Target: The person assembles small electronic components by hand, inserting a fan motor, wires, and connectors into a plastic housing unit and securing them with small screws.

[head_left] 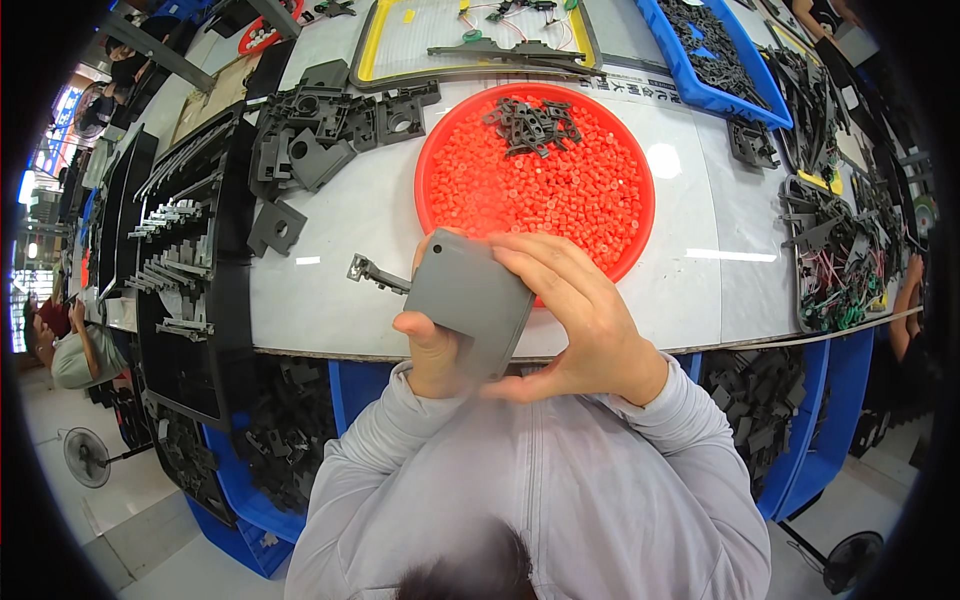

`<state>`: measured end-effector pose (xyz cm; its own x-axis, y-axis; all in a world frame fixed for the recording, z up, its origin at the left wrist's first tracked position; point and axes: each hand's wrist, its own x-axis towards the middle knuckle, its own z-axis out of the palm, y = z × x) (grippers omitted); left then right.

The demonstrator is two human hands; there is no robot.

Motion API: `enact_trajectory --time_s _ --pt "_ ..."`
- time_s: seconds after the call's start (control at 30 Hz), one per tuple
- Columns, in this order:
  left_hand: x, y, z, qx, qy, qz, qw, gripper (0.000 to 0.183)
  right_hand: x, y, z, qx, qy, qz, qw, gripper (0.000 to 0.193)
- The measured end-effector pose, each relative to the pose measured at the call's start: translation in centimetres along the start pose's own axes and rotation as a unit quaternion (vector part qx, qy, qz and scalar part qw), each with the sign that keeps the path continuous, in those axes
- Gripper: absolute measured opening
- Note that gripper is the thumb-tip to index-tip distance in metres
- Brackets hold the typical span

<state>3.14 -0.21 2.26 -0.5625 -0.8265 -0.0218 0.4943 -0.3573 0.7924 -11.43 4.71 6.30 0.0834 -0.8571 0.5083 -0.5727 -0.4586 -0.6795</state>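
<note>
Between both hands I hold a dark grey plastic housing [468,292], flat-faced and box-like, tilted above the table's front edge. My left hand [432,355] grips its left side, the thumb showing along the edge and the other fingers mostly hidden behind it. With fingers over the top and thumb at the bottom corner, my right hand [590,325] clasps its right side. A slim grey arm-like part [378,274] sticks out to the left of the housing; whether it is attached cannot be made out. Just beyond is a round red tray [648,205] of small red plastic pieces [530,185].
Small dark clips [535,125] lie on the red pieces. Grey housings [310,135] are heaped at the far left, beside a black rack [235,250] of metal strips. A yellow-edged tray [365,50] and a blue bin [775,110] stand behind. Wired parts [840,270] fill the right side.
</note>
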Motion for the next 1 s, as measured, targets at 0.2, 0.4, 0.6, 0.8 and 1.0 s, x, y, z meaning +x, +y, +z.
enact_trajectory --time_s 0.2,0.4,0.6,0.8,1.0 --pt "0.2 1.0 1.3 0.007 0.038 -0.051 0.998 0.096 0.1 0.1 -0.1 -0.009 -0.007 0.002 1.000 0.082" --pt "0.1 0.7 0.8 0.027 0.049 -0.025 0.998 0.094 0.2 0.0 0.1 -0.010 -0.006 0.002 1.000 0.081" --pt "-0.1 0.3 0.5 0.034 0.040 -0.017 0.998 0.095 0.0 0.1 0.0 -0.025 -0.028 -0.005 0.999 0.080" --pt "-0.5 -0.2 -0.3 0.020 0.026 0.003 0.999 0.094 -0.1 0.2 0.2 -0.020 -0.022 -0.006 1.000 0.080" --pt "-0.4 0.4 0.2 -0.012 -0.002 -0.049 0.999 0.086 0.1 0.2 0.8 -0.001 0.014 -0.009 1.000 0.078"
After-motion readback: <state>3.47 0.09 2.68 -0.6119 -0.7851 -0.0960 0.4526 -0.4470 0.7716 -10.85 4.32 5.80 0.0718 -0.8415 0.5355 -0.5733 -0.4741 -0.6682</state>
